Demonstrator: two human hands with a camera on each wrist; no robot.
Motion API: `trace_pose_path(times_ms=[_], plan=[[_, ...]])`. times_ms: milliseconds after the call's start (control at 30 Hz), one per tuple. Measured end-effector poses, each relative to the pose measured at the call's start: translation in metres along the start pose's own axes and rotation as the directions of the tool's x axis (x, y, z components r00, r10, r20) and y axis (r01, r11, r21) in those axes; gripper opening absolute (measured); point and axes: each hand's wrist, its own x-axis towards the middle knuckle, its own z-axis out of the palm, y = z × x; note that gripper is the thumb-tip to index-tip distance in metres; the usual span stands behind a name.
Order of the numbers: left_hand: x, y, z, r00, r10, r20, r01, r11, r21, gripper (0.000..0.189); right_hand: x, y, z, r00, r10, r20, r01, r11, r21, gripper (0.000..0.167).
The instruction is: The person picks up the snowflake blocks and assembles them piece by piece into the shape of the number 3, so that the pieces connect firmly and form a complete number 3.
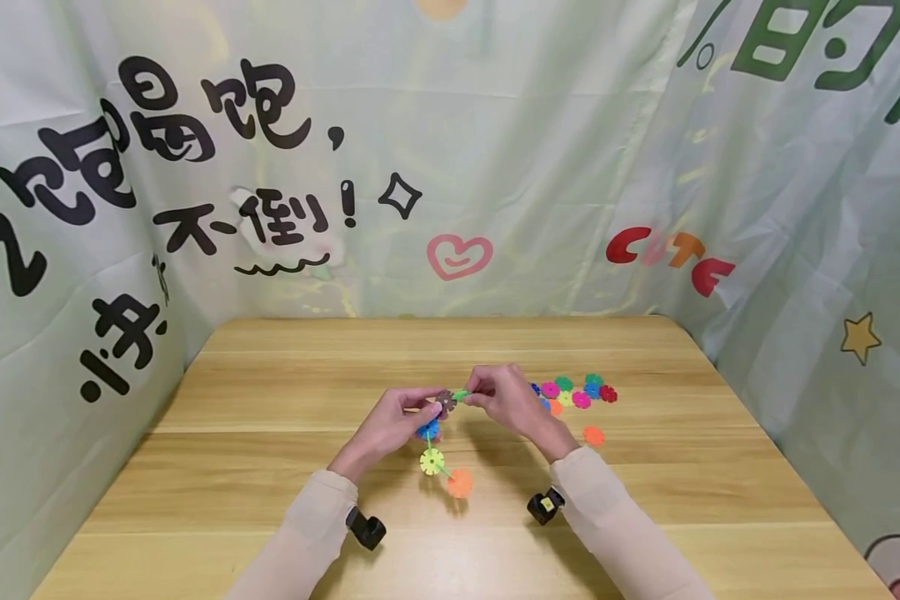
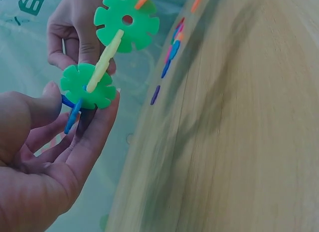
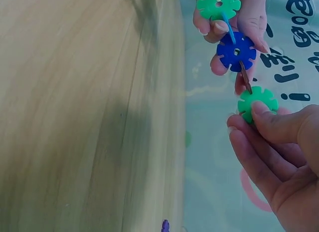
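A chain of notched plastic discs slotted edge to edge hangs between the hands. In the head view my left hand (image 1: 397, 418) pinches the chain near a brown disc (image 1: 446, 402). Below it dangle a blue disc (image 1: 428, 429), a yellow disc (image 1: 432, 461) and, lowest, an orange disc (image 1: 461, 482). My right hand (image 1: 508, 402) pinches a green disc (image 3: 257, 103) at the chain's upper end, thumb on its face. This disc meets the brown one, seen edge-on beside a dark blue disc (image 3: 236, 52) in the right wrist view.
Several loose discs in mixed colours, among them a dark red disc (image 1: 608, 393), lie beyond my right hand on the wooden table (image 1: 285, 475). A single orange disc (image 1: 593, 436) lies nearer, by the right forearm. A printed curtain (image 1: 540, 167) surrounds the table's back and sides.
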Motion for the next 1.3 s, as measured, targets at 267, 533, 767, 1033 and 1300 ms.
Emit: trace_pose_path(times_ms=[267,533,767,1033,1300], plan=[[-0.001,0.0,-0.002,1.0,-0.001,0.017,0.002,1.0,-0.028,0.042,-0.002,-0.003,0.002,0.999,-0.032,-0.003,0.032,0.999,-0.003,0.011],[0.0,0.001,-0.004,0.999,-0.019,0.026,0.021,0.995,-0.094,0.044,0.0,-0.004,0.005,0.998,-0.053,-0.036,0.052,0.998,-0.021,0.014],[0.001,0.0,-0.006,1.0,-0.021,0.021,0.023,0.993,-0.118,0.046,0.002,-0.003,0.012,0.992,-0.064,-0.105,0.058,0.996,-0.062,0.015],[0.001,0.0,-0.004,1.0,-0.01,0.003,0.01,0.992,-0.127,0.045,0.003,-0.006,0.018,0.988,-0.084,-0.13,0.071,0.992,-0.103,0.015],[0.001,0.001,-0.002,1.0,-0.021,-0.019,0.019,0.995,-0.1,0.045,0.005,-0.005,0.009,0.995,-0.072,-0.066,0.068,0.996,-0.053,0.009]])
